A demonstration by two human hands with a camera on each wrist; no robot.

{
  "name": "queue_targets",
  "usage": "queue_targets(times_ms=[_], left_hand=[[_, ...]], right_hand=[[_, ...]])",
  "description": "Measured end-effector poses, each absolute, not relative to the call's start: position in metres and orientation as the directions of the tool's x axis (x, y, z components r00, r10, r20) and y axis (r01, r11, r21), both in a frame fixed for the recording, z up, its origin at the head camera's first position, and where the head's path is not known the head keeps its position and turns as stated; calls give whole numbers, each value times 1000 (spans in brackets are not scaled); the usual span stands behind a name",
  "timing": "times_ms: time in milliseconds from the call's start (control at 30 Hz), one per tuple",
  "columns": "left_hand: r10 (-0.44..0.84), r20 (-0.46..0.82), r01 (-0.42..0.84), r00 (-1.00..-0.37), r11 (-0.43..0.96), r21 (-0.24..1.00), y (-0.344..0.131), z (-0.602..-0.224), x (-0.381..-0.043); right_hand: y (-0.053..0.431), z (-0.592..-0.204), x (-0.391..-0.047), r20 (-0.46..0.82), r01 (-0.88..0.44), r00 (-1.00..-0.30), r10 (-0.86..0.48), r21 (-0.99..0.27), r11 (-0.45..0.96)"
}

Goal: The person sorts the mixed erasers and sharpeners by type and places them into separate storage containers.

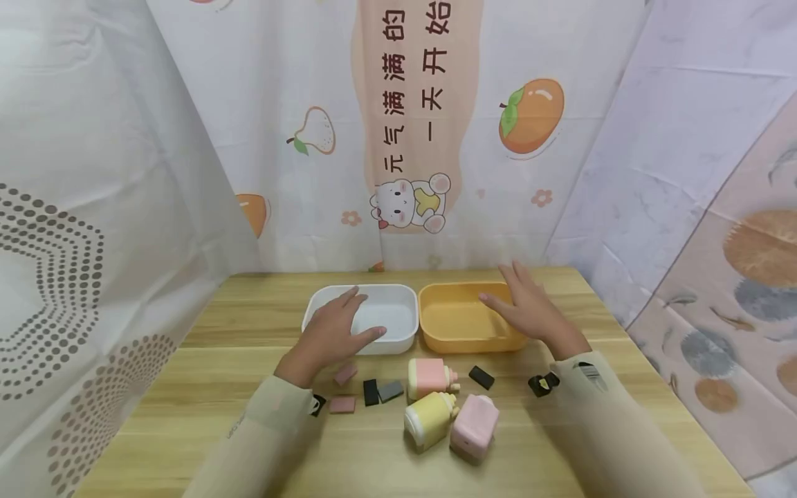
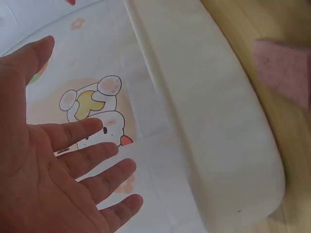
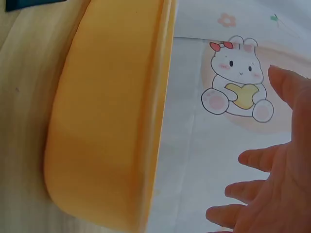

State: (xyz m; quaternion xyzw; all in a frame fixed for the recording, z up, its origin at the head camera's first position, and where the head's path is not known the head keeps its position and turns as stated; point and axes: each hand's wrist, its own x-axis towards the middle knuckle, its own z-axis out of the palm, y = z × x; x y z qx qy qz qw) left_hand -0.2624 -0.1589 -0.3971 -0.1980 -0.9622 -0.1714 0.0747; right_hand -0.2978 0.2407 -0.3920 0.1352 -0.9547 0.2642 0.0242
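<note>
Over the left part of a white plastic bin point(image 1: 398, 340) is my left hand point(image 1: 333, 330), its fingers spread and nothing held. In the left wrist view the bin's outer wall point(image 2: 214, 111) runs beside that hand point(image 2: 63, 160). My right hand point(image 1: 529, 308) hovers at the right end of a yellow-orange bin point(image 1: 473, 344), thumb apart from the fingers and the palm bare. The right wrist view has this bin's side point(image 3: 107, 111) to the left of the hand point(image 3: 272, 184). Both bins stand side by side, and their insides look bare where visible.
In front of the bins lie a pink bottle-shaped item point(image 1: 428, 377), a yellow one point(image 1: 429, 420) and a pale pink block-like one point(image 1: 475, 425). Several small blocks are scattered around: pink point(image 1: 342, 404), black point(image 1: 371, 392), grey point(image 1: 391, 391) and dark point(image 1: 481, 377). A printed curtain point(image 1: 299, 242) hangs behind.
</note>
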Motion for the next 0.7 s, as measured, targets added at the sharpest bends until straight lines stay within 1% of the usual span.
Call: queue_targets(times_ms=[100, 233, 367, 567, 700], left_hand=[[366, 221, 422, -904, 844, 332, -156, -402, -255], [354, 209, 409, -912, 823, 393, -152, -407, -248], [366, 220, 427, -904, 799, 424, -147, -412, -242], [416, 291, 505, -861, 761, 407, -141, -421, -238], [460, 355, 576, -814, 712, 400, -135, -424, -238]], right_hand=[[245, -400, -296, 126, -268, -963, -238, -523, 809], [248, -407, -296, 135, -267, -963, -232, -548, 793], [250, -414, -297, 148, -272, -962, -229, -578, 769], [253, -424, -298, 131, -246, -969, -209, -587, 771], [255, -428, -299, 114, -231, -972, -203, -586, 776]])
